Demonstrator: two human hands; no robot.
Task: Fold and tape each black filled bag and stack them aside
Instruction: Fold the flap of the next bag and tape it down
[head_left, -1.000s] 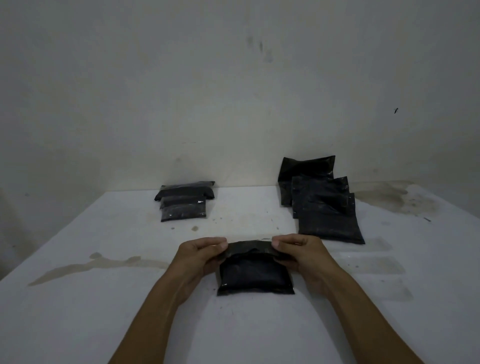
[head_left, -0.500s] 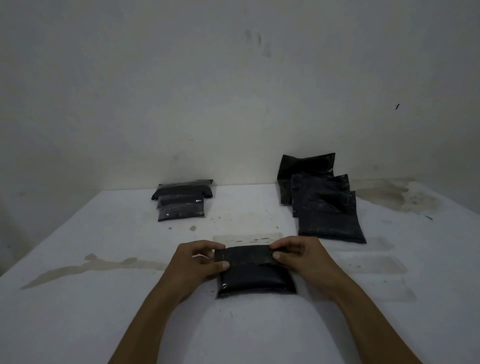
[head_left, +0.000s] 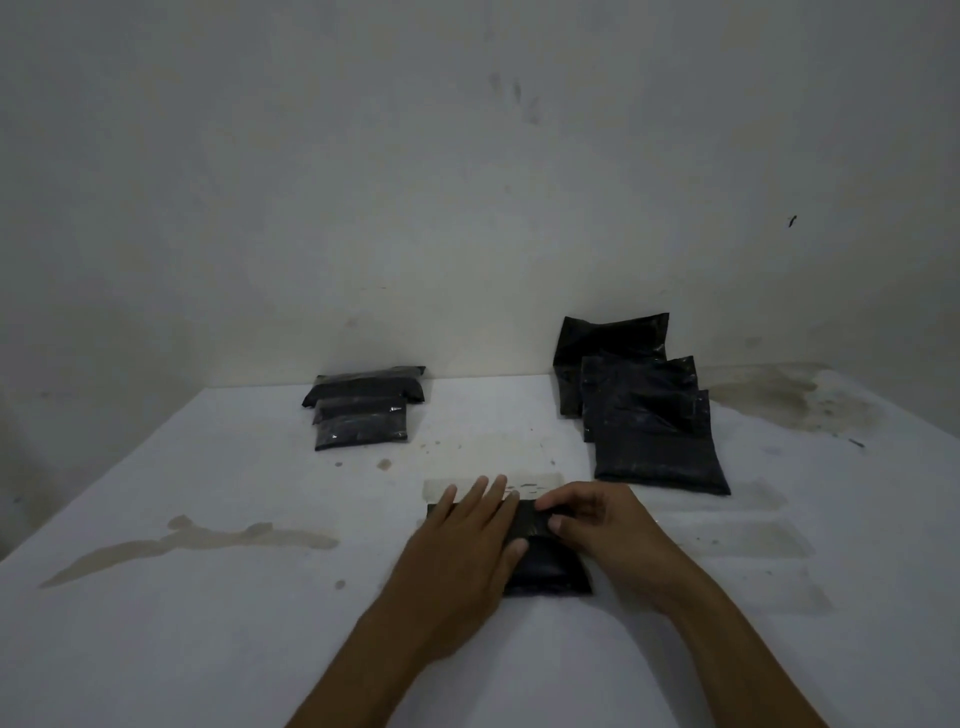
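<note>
Head camera looked down on a white table (head_left: 156, 649) set against a pale wall (head_left: 363, 182), with both forearms reaching in from the bottom edge. At the middle of the table, close to the person, lay the black filled bag (head_left: 550, 569), its top flap folded over toward the near side. The left hand (head_left: 462, 551) lay flat across the left half of that bag, its fingers (head_left: 480, 493) straight and slightly spread, tips reaching past the far edge of the bag; it pressed down on the fold and gripped nothing. The right hand (head_left: 602, 525) sat on the right part of the bag with its fingers curled, thumb and forefinger pinching the folded flap near the top edge. A strip of clear tape (head_left: 535, 479) lay on the table just beyond the bag, touching or nearly touching its far edge; whether either hand touched it could not be told. At the far left stood the stack of folded bags (head_left: 366, 408), well apart from the hands. At the far right the unfolded bags (head_left: 644, 415) lay overlapping one another in a row, the rearmost leaning against the wall. Brownish stains (head_left: 197, 543) marked the tabletop to the left of the hands.
</note>
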